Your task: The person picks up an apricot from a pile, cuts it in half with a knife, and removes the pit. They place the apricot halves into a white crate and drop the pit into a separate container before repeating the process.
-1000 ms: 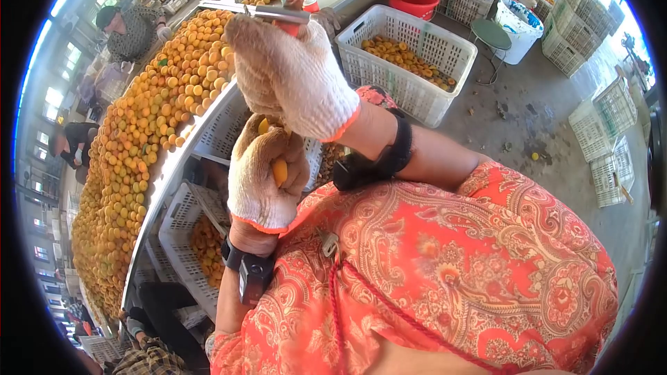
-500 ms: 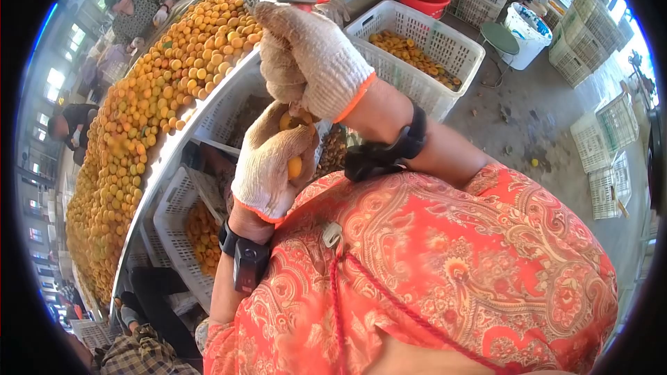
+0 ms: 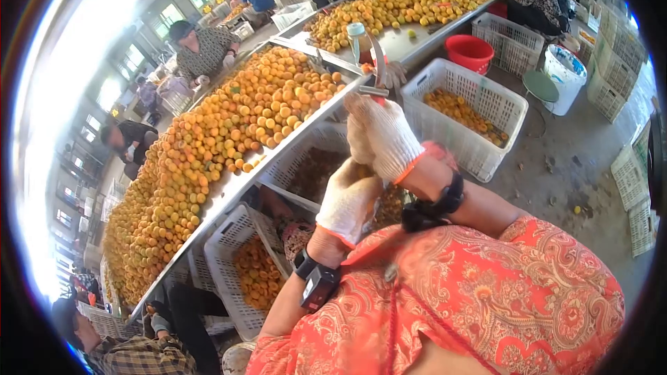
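Note:
My right hand (image 3: 382,132), in a white knitted glove with a stained palm side, is closed around a metal tool (image 3: 374,91) with a red part, which sticks out at the top of the fist. Just below and touching it, my left hand (image 3: 349,198), gloved too, has its fingers curled inward; what they hold is hidden. Both hands are above the lap, beside the metal table edge. Orange fruit (image 3: 229,118) is heaped on the table to the left. Under the hands, a crate (image 3: 326,132) holds dark pieces.
Right of the hands stands a white crate (image 3: 511,107) of cut fruit, with a red basin (image 3: 470,54) and a white bucket (image 3: 561,80) beyond. Another fruit crate (image 3: 221,253) is at lower left. A lidded bottle (image 3: 359,45) stands on the table. Several people are around the tables.
The view has shifted, so the tables and hands appear lower and further right. The orange fruit visible at my left hand before is now hidden, and the hands have turned closer together.

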Available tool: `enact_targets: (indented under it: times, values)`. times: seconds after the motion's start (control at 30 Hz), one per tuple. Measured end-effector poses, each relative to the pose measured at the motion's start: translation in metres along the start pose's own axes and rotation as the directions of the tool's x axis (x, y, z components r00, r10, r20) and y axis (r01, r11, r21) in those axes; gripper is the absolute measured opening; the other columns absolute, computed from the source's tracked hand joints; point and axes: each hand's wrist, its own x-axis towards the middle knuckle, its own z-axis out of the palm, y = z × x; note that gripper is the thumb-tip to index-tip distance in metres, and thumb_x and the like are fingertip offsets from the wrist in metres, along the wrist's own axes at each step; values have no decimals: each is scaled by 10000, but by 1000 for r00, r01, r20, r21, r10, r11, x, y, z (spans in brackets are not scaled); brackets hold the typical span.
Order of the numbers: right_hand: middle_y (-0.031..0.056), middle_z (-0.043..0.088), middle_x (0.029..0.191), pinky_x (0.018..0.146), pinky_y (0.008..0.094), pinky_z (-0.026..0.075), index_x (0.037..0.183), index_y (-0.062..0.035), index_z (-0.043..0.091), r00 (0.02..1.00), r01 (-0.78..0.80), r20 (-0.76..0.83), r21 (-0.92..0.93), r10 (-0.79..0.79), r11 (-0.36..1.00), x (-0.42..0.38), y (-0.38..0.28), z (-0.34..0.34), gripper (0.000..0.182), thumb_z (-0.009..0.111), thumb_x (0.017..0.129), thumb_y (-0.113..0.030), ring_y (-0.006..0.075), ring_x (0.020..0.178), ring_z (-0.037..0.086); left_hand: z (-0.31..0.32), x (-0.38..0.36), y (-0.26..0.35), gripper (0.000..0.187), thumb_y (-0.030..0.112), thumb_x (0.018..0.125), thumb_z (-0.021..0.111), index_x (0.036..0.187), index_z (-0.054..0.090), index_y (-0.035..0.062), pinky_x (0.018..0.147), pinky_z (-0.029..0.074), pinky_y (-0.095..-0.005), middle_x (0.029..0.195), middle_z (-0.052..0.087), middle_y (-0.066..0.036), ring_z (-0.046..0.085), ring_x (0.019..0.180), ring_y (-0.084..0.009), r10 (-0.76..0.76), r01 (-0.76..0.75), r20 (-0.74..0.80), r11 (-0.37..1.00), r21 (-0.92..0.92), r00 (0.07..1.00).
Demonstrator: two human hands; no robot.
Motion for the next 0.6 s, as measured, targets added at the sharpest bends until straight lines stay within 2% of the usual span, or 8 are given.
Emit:
enact_targets:
  times: [0.17,0.23,0.37,0.4,0.43,0.47,0.57,0.6]
  values:
    - [-25,468,549,334,263,297,798,-111,542,987,-104,138,199,77,975,14,5,-17,242,684,928,-256,106,373,408,-14,20,-24,323,-21,811,602,1131,594,24,527,418,-215,875,617,9,527,611,-70,157,-160,31,973,169,987]
    - [-23,469,548,337,264,303,801,-111,545,997,-52,65,135,43,990,12,5,-11,238,685,927,-257,108,375,411,-21,30,-34,343,-5,817,621,1158,592,13,645,497,-272,971,653,-15,590,701,-124,369,-379,112,816,436,923]
    - [-17,474,549,346,269,319,812,-107,552,991,7,-137,5,-6,1000,14,2,-5,235,692,916,-264,114,381,420,-21,33,-31,336,45,814,659,1141,591,5,725,521,-311,942,685,-62,637,748,-170,400,-370,100,687,625,911]
    - [-17,474,549,346,269,319,812,-107,552,990,8,-137,5,-7,1000,15,1,-3,235,692,916,-264,114,381,420,-18,32,-26,314,66,806,675,1102,589,7,709,527,-327,890,686,-100,660,738,-208,425,-356,99,583,731,900]
    - [-20,456,547,348,272,304,753,-125,522,986,24,-167,-9,-25,1000,16,1,-1,271,676,924,-270,119,383,412,-16,32,-24,295,86,798,691,1064,588,9,693,533,-342,838,688,-139,682,729,-247,447,-329,102,468,820,889]
    - [-22,437,544,350,276,288,695,-144,492,979,37,-202,-23,-41,999,16,1,-1,319,660,933,-275,124,385,403,-16,34,-25,295,86,798,691,1064,588,9,693,533,-342,838,688,-139,682,729,-247,439,-327,103,474,818,893]
    - [-13,460,548,366,291,326,769,-128,542,981,47,-192,92,-29,995,23,5,-8,211,674,897,-229,125,400,425,-18,39,-26,203,75,773,685,922,552,37,654,538,-466,782,667,-214,662,756,-425,613,-395,177,240,887,770]
    - [-12,442,544,383,308,330,759,-143,537,976,80,-210,105,-57,991,35,11,-12,212,659,900,-244,136,407,416,-13,38,-20,193,67,764,684,894,542,43,649,533,-474,772,661,-210,658,742,-424,606,-332,138,220,917,784]
